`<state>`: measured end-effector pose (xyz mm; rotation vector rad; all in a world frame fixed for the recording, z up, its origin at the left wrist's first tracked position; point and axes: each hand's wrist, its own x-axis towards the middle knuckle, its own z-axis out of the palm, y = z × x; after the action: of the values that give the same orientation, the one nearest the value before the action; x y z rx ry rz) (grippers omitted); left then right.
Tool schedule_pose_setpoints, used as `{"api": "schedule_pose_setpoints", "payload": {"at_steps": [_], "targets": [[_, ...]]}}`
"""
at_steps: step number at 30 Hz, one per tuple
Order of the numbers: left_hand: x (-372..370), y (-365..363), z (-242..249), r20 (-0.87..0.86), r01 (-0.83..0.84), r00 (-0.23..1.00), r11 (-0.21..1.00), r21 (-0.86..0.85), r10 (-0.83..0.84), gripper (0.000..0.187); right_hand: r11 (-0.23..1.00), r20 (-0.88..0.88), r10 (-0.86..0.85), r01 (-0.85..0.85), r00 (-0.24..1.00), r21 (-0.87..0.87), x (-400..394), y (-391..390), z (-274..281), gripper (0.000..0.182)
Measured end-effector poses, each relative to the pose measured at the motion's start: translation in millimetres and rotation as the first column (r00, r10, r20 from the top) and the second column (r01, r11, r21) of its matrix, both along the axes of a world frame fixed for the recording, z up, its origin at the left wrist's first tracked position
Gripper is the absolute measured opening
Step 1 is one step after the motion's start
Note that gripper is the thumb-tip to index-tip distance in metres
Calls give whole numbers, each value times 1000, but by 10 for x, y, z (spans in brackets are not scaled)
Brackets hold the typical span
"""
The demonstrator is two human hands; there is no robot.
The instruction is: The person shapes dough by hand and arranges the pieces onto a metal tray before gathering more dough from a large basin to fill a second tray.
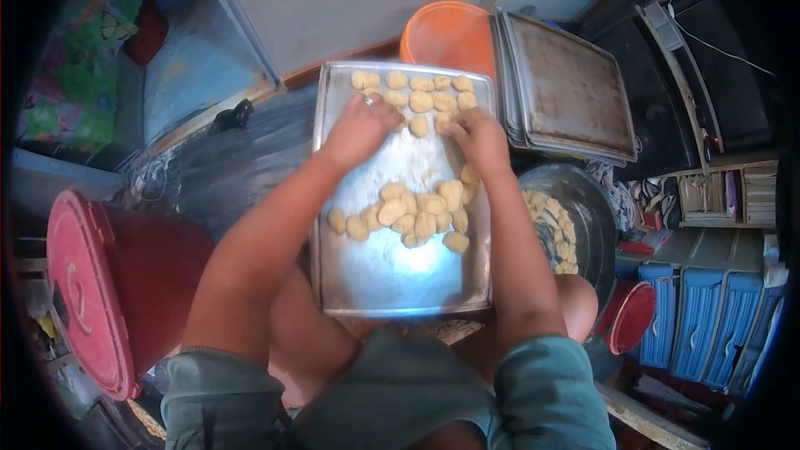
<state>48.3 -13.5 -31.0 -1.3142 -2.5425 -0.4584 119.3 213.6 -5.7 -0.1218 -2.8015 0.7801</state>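
A metal baking tray (400, 283) lies over my lap. Rows of pale yellow dough balls (422, 102) fill its far end, and a loose heap of dough pieces (425, 204) sits in its middle. My left hand (363, 129), with a ring on one finger, is closed at the left of the rows; its fingertips are around a dough ball that is mostly hidden. My right hand (482, 140) pinches another dough ball (443, 124) on the right side. Between the two hands a single dough ball (418, 126) rests on the tray.
A dark basin (596, 225) with more dough pieces stands at my right. Stacked trays (575, 83) and an orange bucket (442, 33) are beyond it. A lidded red bin (150, 283) is on the left, and blue binders (700, 317) stand at the far right.
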Motion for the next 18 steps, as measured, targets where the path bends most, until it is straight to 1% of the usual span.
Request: {"api": "schedule_pose_setpoints", "payload": {"at_steps": [1, 2, 3, 4, 5, 6, 7, 8, 10, 11, 12, 13, 14, 16, 17, 18], "targets": [[-2, 14, 29, -10, 11, 1000, 1000, 20, -10, 23, 1000, 0, -1, 1, 1000, 4, 57, 82, 60, 33], [14, 40, 61, -14, 7, 1000, 1000, 26, -6, 23, 997, 65, -50, 54, 997, -49, 137, 180, 141, 33], [69, 84, 109, -42, -9, 999, 997, 78, 12, 22, 989, 132, -96, 109, 987, -100, 202, 246, 193, 33], [113, 132, 130, -69, -19, 997, 992, 127, 28, 22, 989, 129, -94, 108, 987, -100, 266, 266, 207, 33], [128, 184, 156, -74, -17, 997, 992, 126, 27, 22, 990, 312, -23, 66, 950, -128, 332, 280, 218, 34], [153, 233, 165, -38, -19, 999, 996, 91, 23, 21, 986, 483, 53, 30, 874, -163, 381, 303, 227, 35], [173, 267, 183, -2, -22, 1000, 998, 55, 22, 21, 952, 493, 158, 2, 856, -308, 365, 345, 116, 36], [174, 292, 184, -6, -26, 1000, 998, 53, 26, 21, 951, 489, 162, -3, 857, -310, 357, 365, 73, 36], [143, 328, 105, -23, 8, 1000, 989, -149, -12, 21, 967, 302, -46, 118, 952, -227, 319, 294, 72, 31], [115, 349, 66, -27, 6, 1000, 988, -155, -10, 21, 966, 299, -42, 116, 953, -233, 277, 246, 44, 31], [82, 376, 37, -103, 0, 995, 994, -110, -12, 15, 936, 120, -155, 185, 981, -300, 208, 198, -6, 27], [49, 401, 36, -179, -1, 984, 998, -62, -10, 11, 896, -54, -278, 238, 959, -375, 144, 175, -70, 22], [8, 423, 38, -176, 1, 984, 998, -66, -12, 11, 894, -50, -279, 240, 959, -378, 109, 157, -135, 22], [5, 423, 35, -138, 38, 989, 998, -59, -46, 19, 958, -197, -197, 145, 960, -249, 100, 130, -312, 20], [25, 397, 41, -134, 33, 990, 997, -64, -42, 19, 980, -238, -142, 102, 961, -172, 88, 144, -362, 19], [41, 379, 87, -131, 43, 991, 999, 21, -40, 23, 980, -239, -138, 97, 961, -176, 85, 131, -317, 19]]}}
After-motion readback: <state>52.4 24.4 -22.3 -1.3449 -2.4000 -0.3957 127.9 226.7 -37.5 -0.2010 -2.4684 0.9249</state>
